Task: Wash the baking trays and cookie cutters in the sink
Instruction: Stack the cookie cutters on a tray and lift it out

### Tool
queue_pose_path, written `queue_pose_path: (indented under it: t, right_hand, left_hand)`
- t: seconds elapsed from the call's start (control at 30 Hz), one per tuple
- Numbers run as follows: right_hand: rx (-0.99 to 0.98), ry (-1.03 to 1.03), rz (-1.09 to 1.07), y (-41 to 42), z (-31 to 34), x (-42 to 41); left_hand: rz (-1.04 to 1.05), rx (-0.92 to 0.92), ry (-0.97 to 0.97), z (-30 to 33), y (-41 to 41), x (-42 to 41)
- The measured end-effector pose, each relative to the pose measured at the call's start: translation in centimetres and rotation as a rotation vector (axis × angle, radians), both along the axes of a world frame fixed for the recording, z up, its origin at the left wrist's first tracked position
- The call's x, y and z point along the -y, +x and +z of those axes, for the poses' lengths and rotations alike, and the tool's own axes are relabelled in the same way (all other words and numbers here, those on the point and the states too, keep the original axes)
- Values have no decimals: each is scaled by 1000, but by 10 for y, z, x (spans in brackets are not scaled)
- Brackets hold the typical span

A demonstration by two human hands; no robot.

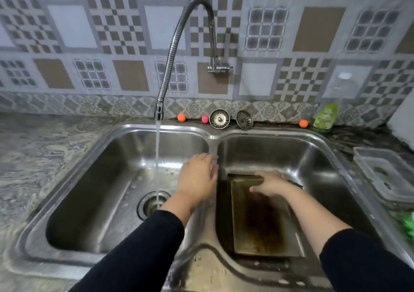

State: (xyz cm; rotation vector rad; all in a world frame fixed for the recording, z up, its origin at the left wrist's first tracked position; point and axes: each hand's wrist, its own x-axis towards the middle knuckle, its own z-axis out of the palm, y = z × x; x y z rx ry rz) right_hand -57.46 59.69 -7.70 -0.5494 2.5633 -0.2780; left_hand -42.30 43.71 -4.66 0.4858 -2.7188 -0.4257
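Fingers (257,188) of the right hand (272,185) curl over the far end of the baking tray (261,220), gripping its rim, while the left hand (198,178) hangs above the divider between the two basins with its fingers spread and relaxed, holding nothing. That tray, stained dark brown down its middle, lies in the right basin of the sink (318,148), its near end toward the front wall and what looks like a second tray under it; no cookie cutters can be made out. Water runs from the flexible tap (172,51) into the left basin, straight onto the open drain (152,204), so none of it reaches the tray. Wet metal held at one end by one hand could slip and clatter against the basin wall, and swinging it across the divider into the stream could throw spray onto the surface. Along the sink's back edge stand two strainer plugs (219,119), some small coloured balls and a green soap bottle (324,118); a clear plastic container (385,175) sits on the surface at the right.
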Motion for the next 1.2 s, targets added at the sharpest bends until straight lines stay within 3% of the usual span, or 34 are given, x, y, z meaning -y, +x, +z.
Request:
queue_pose_path:
  t: [0.1, 0.23, 0.4, 0.63, 0.8, 1.2]
  right_hand:
    - [-96, -159, 63, -6, 49, 28]
    - [-203, -660, 55, -15, 110, 65]
    - [-369, -897, 52, -45, 162, 110]
    - [-439, -1025, -165, -89, 158, 164]
    - [-511, -1232, -319, -110, 167, 193]
    - [-428, -1030, -330, -152, 203, 213]
  left_hand:
    - [16, -400, -199, 59, -17, 29]
    - [170, -724, -246, 133, -32, 73]
    - [119, -616, 135, 151, -47, 110]
    - [39, -669, 168, 115, -68, 115]
    - [5, -748, 201, 97, -84, 114]
    - [0, -761, 249, 87, -99, 114]
